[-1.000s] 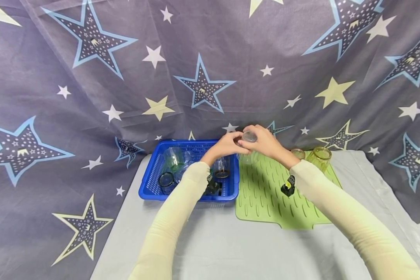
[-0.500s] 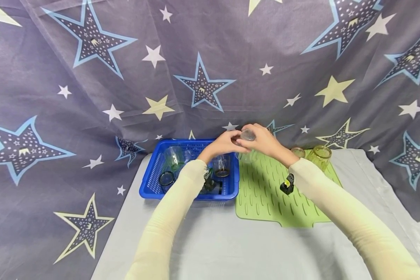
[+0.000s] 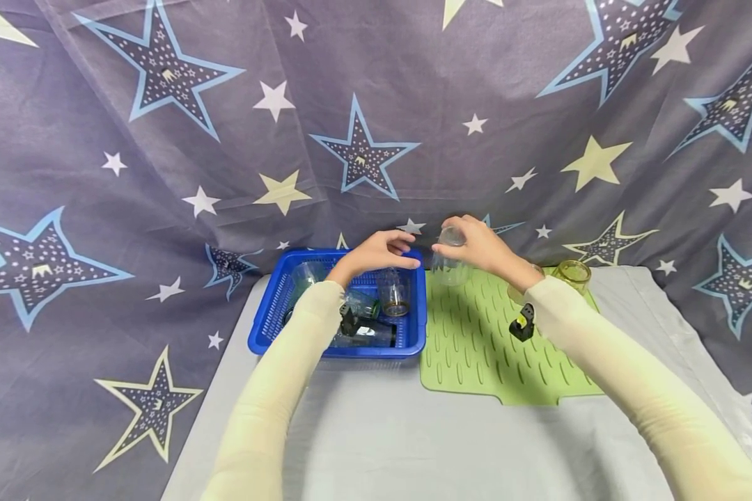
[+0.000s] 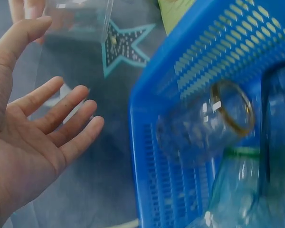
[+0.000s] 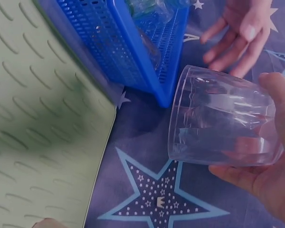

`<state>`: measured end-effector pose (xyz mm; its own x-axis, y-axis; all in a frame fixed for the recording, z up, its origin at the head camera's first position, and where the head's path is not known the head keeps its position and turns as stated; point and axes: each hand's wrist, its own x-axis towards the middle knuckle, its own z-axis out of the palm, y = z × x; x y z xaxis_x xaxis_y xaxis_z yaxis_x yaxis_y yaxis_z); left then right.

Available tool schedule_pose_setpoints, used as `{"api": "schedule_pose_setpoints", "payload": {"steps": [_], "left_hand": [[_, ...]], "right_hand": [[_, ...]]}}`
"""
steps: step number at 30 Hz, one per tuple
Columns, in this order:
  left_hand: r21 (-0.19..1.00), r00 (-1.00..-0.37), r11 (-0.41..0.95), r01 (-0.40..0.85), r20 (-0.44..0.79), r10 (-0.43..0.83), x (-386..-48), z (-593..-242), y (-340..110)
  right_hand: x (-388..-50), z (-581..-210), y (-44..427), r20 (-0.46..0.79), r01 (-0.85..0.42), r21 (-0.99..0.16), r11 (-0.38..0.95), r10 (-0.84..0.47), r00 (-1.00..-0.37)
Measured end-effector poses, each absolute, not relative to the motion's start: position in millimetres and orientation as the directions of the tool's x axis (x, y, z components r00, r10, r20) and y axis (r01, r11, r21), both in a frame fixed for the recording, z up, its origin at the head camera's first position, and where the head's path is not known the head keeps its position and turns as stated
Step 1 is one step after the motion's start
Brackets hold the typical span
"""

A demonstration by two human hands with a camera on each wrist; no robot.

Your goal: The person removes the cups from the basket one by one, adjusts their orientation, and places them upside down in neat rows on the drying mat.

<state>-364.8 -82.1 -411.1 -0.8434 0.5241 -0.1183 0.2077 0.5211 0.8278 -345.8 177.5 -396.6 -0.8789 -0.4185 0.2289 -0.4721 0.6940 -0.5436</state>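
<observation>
Clear tumbler [image 3: 451,270]: points mouth down by the eleven o'clock edge of the green mat [image 3: 464,355], pinched around its base by the right hand [image 3: 479,243]. At nine o'clock from it: left hand [image 3: 379,252], fingers spread, near the blue basket [image 3: 376,353] of glasses [image 3: 393,293]. At three o'clock: yellow glass [image 3: 573,275].

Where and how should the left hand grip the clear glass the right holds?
The clear glass is probably best gripped by its lower side wall, from the person's left: the right hand holds the narrower top, leaving that wider part free.
</observation>
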Motion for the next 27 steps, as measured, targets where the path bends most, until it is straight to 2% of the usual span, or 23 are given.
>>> {"api": "schedule_pose_setpoints", "payload": {"steps": [8, 27], "left_hand": [[0.777, -0.877, 0.596, 0.201, -0.129, 0.464, -358.8, -402.4, -118.2], [0.696, -0.890, 0.683, 0.222, -0.143, 0.434, -355.8, -383.6, -176.3]], "right_hand": [[-351.8, -397.2, 192.1, 0.201, -0.440, -0.544, 0.714, -0.399, -0.895], [-365.1, -411.6, 223.6, 0.150, -0.351, -0.564, 0.748, -0.325, -0.934]]}}
